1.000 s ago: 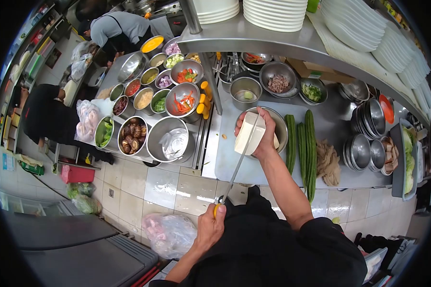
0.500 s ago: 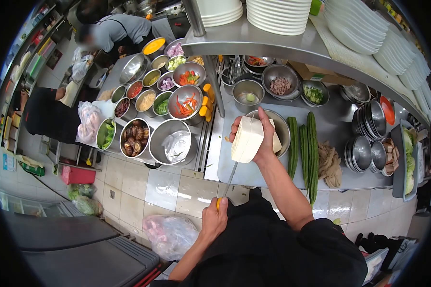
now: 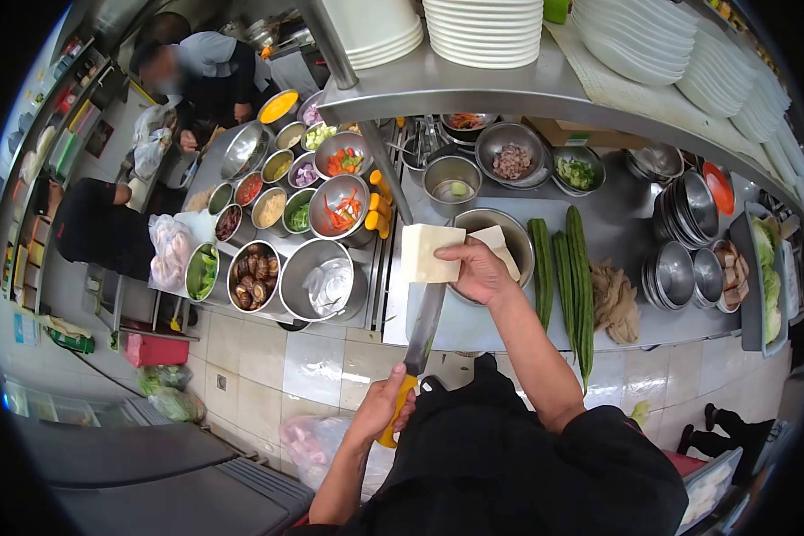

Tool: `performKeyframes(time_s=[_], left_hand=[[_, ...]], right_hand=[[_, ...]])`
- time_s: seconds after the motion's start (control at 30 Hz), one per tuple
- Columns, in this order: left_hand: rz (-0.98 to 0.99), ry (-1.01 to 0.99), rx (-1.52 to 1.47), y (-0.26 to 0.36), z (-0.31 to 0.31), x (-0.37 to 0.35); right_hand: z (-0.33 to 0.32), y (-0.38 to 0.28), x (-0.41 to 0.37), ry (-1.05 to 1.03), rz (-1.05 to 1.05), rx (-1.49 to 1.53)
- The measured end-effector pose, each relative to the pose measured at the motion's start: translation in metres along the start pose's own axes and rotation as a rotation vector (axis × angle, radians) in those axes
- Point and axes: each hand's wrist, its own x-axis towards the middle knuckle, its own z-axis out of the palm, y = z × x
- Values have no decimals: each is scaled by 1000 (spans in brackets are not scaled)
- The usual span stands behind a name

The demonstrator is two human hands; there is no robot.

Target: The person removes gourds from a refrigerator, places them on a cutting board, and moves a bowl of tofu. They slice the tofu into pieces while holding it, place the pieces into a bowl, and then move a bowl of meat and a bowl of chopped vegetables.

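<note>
A white block of tofu [image 3: 426, 254] is held up by my right hand [image 3: 481, 271], thumb on its face, above the near side of a steel pot [image 3: 525, 234]. Another white piece [image 3: 494, 243] lies in that pot, partly hidden by my hand. Down by my waist, my left hand [image 3: 382, 405] is wrapped round the yellow handle [image 3: 399, 413] of a knife. Its broad blade [image 3: 427, 327] points up to the lower edge of the tofu; the upper part of the blade is hidden behind the block.
Long green gourds [image 3: 580, 295] and a crumpled cloth [image 3: 615, 302] lie right of the pot. Bowls of cut vegetables and a bowl of mushrooms [image 3: 253, 275] stand left. A steel shelf [image 3: 509, 89] with stacked plates overhangs the counter. Two people work at the upper left.
The tofu has moved left and turned, so a squarer face shows. The knife now shows its broad side, and my left hand has shifted slightly left and down. The person at the back has straightened somewhat.
</note>
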Motion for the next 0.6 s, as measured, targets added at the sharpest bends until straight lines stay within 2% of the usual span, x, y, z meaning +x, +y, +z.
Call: performKeyframes(time_s=[0.1,0.33,0.4,0.57,0.6], left_hand=[[-24,-83,-66,7,0,-4],[-37,-137,-82,3,-2,-15],[-13,-120,46,-6,-9,-26],[-67,-15,78,-33,-30,-73],[-68,24,52,-36,-32,-79]], right_hand=[[7,-8,-4,2,-4,-46],[0,-24,1,37,18,-72],[2,-32,0,18,-27,-71],[-22,-45,2,0,-68,29],[-26,-46,0,-25,-15,110]])
